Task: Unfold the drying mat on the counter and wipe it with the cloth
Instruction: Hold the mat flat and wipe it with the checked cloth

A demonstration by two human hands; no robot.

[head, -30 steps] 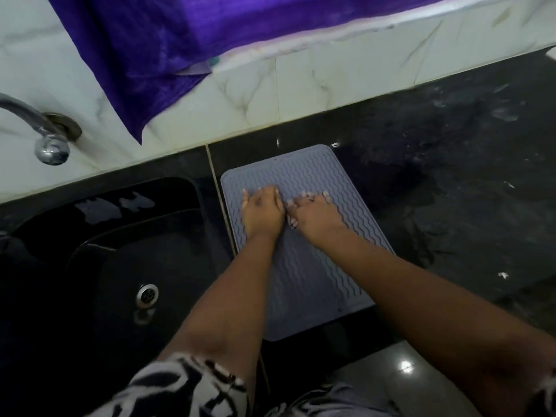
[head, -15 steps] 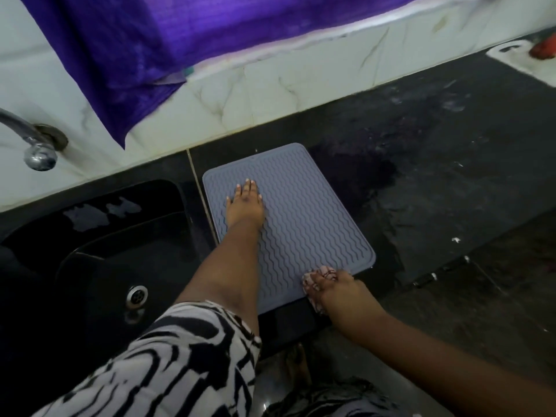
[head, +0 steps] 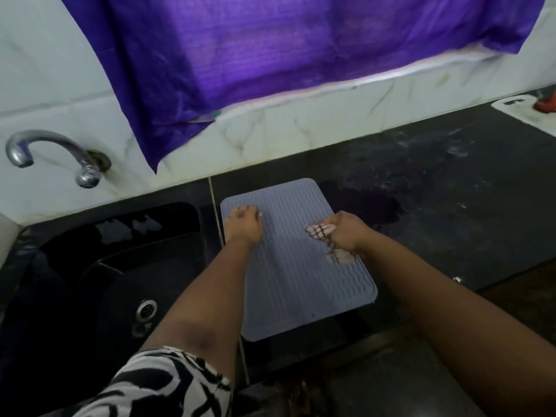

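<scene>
We see mat (head: pixel 298 266) unfolded flat on counter (head: pixel 436 212), left edge by sink (head: pixel 99 266), far edge near wall. Unfolding done; wiping looks just begun, most of mat left.

Left hand (head: pixel 243 225) presses far-left corner of mat, fingers curled under, gripping nothing we can see. Right hand (head: pixel 343 231) closed on bunched pale cloth (head: pixel 320 230) at right edge of mat.

Versus 0.5 s ago: right hand was empty at near edge of mat; now carries cloth, up by right edge. Left hand shifted toward far-left corner.
</scene>
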